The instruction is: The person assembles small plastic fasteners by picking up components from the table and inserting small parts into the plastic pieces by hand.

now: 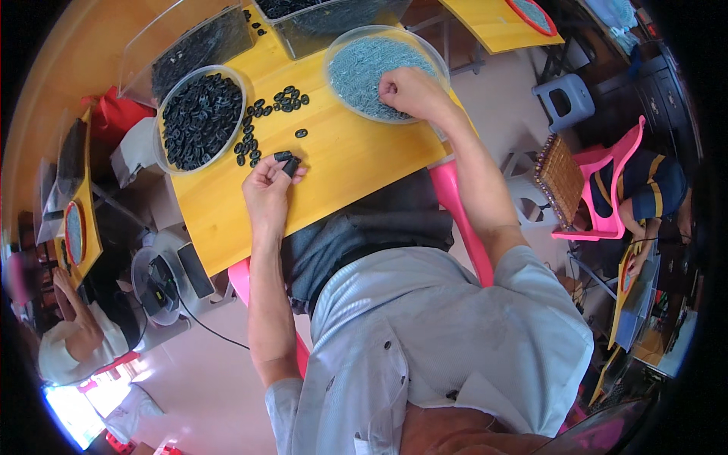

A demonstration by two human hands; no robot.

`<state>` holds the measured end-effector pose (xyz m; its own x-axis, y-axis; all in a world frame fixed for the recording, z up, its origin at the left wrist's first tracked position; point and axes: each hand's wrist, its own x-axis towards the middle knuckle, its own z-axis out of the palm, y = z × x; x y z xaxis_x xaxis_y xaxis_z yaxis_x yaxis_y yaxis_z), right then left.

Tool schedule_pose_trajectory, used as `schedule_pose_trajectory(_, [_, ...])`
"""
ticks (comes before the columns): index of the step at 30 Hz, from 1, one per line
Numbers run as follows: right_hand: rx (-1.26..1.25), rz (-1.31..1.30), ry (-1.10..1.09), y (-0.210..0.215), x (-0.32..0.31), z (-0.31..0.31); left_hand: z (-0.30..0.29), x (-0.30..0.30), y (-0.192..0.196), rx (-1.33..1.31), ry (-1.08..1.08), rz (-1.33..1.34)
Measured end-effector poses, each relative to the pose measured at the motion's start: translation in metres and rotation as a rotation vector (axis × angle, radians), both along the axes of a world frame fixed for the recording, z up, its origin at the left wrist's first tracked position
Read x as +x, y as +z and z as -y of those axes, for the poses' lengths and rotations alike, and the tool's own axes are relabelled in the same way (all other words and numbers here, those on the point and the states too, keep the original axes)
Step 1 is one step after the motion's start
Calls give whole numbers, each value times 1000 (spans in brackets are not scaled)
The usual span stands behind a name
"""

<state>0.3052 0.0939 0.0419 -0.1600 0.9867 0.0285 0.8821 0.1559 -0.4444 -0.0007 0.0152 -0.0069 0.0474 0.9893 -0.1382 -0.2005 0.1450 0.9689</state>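
Note:
My left hand (271,184), over the yellow table (356,163), pinches small black plastic parts (289,164) between thumb and fingers. At the right, my right hand (412,92) reaches over a round clear tub (327,64) full of small silvery metal pieces (371,64), which look like screws or pins. Its fingers are curled closed against the pieces; whatever they grip is hidden. Left of my left hand sits a round tub (241,102) heaped with black oval parts (199,121). Several loose black oval pieces (287,99) lie between the tubs, with a single one (301,133) nearer me.
Clear bins (201,49) of black parts stand along the table's far side. A blue-grey stool (563,102) and a pink chair (607,182) with a seated person are at the right. Another person (83,341) sits at a table on the left.

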Motion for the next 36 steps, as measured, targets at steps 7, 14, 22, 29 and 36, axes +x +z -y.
schedule_pose_trajectory(7, [135, -121, -90, 24, -1, 8, 1, 4, 5, -30, -5, 181])
schedule_pose_trajectory(14, [-22, -688, 206, 14, -84, 46, 6, 13, -5, -17, 81, 220])
schedule_pose_trajectory(22, [7, -693, 241, -18, -112, 51, 6, 19, -2, 23, 78, 174])
schedule_pose_trajectory(29, [4, -641, 265, -16, -109, 50, 7, 18, -3, 21, 82, 161])
schedule_pose_trajectory(36, [0, -624, 257, -17, -108, 50, 7, 19, -6, 30, 80, 159])
